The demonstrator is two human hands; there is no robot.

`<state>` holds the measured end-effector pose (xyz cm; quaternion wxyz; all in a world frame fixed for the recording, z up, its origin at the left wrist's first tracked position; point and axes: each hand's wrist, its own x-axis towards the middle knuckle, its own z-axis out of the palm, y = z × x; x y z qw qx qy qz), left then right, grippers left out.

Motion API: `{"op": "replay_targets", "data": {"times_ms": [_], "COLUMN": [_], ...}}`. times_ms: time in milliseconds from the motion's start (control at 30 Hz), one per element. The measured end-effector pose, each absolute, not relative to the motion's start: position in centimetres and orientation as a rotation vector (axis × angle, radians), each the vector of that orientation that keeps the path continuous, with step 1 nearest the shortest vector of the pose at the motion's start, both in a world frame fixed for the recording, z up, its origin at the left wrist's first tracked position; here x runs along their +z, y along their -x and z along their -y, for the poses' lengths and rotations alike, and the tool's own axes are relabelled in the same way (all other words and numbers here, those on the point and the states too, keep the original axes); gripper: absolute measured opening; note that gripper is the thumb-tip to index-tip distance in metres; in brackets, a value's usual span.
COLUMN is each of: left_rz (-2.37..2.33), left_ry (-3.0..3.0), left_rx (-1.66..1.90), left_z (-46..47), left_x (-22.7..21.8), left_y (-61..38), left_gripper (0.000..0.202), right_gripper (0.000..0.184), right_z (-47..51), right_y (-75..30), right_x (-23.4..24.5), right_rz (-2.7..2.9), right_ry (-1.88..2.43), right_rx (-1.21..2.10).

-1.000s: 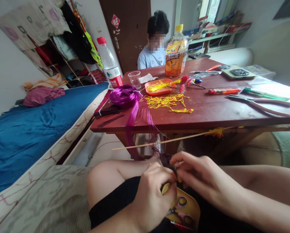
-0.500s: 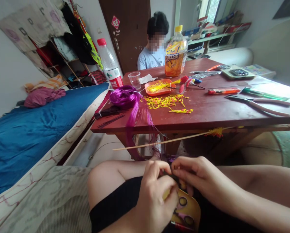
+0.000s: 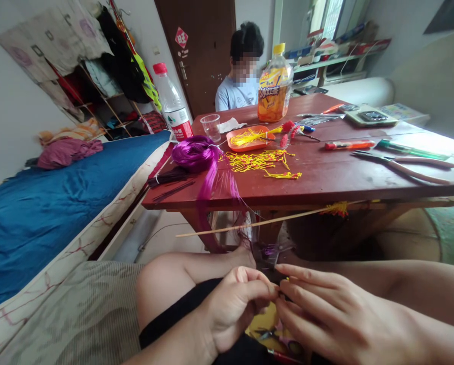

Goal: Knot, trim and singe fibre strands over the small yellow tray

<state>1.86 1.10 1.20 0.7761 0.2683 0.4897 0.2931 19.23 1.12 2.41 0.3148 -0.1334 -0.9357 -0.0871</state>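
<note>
Above my lap, my left hand (image 3: 244, 301) is closed, with thumb and forefinger in a pinch. My right hand (image 3: 329, 309) meets it at the fingertips; its forefinger is stretched out, while the thumb and another finger close in towards the pinch. Whatever lies between the fingertips is too small and hidden to name. Below the hands a yellow tray (image 3: 260, 323) rests on my lap, partly covered by them. In it lie scissors (image 3: 293, 347) with pinkish handles and a red object (image 3: 282, 356).
On the red table (image 3: 318, 175) are a purple thread bundle (image 3: 196, 152), yellow knotted strands (image 3: 249, 160), an orange dish (image 3: 245, 147), pliers (image 3: 405, 163) and two bottles. A thin stick (image 3: 227, 229) juts along the table's near edge. A person (image 3: 236, 94) sits across.
My left hand has rolled and lowered slightly, its forefinger and thumb now pinched towards the right. My right hand has turned its back up, with the fingers straighter. The tray is covered differently.
</note>
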Motion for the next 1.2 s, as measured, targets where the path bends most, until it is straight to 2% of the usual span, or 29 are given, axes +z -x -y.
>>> {"op": "replay_targets", "data": {"times_ms": [100, 233, 300, 400, 467, 500, 533, 600, 667, 700, 767, 833, 900, 1033, 1100, 1200], "left_rz": [-1.099, -1.233, -1.152, -0.801, -0.751, -0.839, -0.956, -1.134, -1.137, -1.103, -1.061, -1.065, -1.11, -1.207, -1.063, -0.78], "left_ry": [-0.77, -1.805, -2.37, -2.902, -2.877, -2.715, -2.455, -1.728, -1.048, -0.821, -0.596, -0.579, -0.83, -2.055, -2.579, -2.929], "left_rx": [0.682, 0.986, 1.182, 1.244, 1.189, 1.132, 1.055, 0.838, 0.662, 0.629, 0.626, 0.643, 0.702, 1.053, 1.225, 1.229], "left_z": [-0.7, 0.1, 0.4, 0.4, 0.3, 0.1, 0.0, -0.4, -0.7, -0.9, -1.0, -0.8, -0.4, 0.6, 0.8, 0.5], "left_x": [1.6, 1.6, 0.9, 0.1, 0.4, 0.7, 1.2, 2.0, 2.4, 2.3, 2.0, 1.7, 1.6, 1.2, 0.6, 0.2], "left_y": [-2.0, -1.9, -1.4, -0.8, -0.7, -0.8, -1.0, -1.4, -1.8, -1.9, -2.0, -2.1, -2.0, -1.6, -1.2, -0.8], "left_gripper": [0.007, 0.014, 0.017, 0.016, 0.016, 0.017, 0.017, 0.013, 0.007, 0.006, 0.008, 0.008, 0.006, 0.015, 0.017, 0.017], "right_gripper": [0.041, 0.026, 0.024, 0.035, 0.035, 0.032, 0.026, 0.016, 0.023, 0.026, 0.033, 0.038, 0.04, 0.025, 0.023, 0.03], "right_z": [-1.4, -1.9, -2.3, -2.7, -2.6, -2.4, -2.2, -1.7, -1.3, -1.2, -1.1, -1.2, -1.3, -1.9, -2.3, -2.7], "right_y": [-18.8, -17.7, -17.2, -17.0, -17.3, -17.5, -17.8, -18.4, -19.1, -19.3, -19.5, -19.4, -18.9, -17.6, -17.1, -16.9], "right_x": [2.2, 1.6, 1.1, 0.7, 1.0, 1.3, 1.7, 2.3, 2.7, 2.8, 2.7, 2.6, 2.5, 1.9, 1.4, 1.1], "right_rz": [2.399, 2.061, 1.737, 1.426, 1.454, 1.555, 1.712, 2.117, 2.417, 2.484, 2.526, 2.503, 2.436, 2.004, 1.682, 1.473], "right_ry": [0.476, 1.032, 1.151, 1.1, 1.108, 1.123, 1.106, 0.899, 0.549, 0.41, 0.32, 0.357, 0.516, 1.108, 1.157, 1.126], "right_rx": [0.084, 1.092, 1.617, 2.002, 1.961, 1.83, 1.615, 0.968, 0.28, 0.031, -0.2, -0.13, 0.139, 1.236, 1.733, 2.038]}}
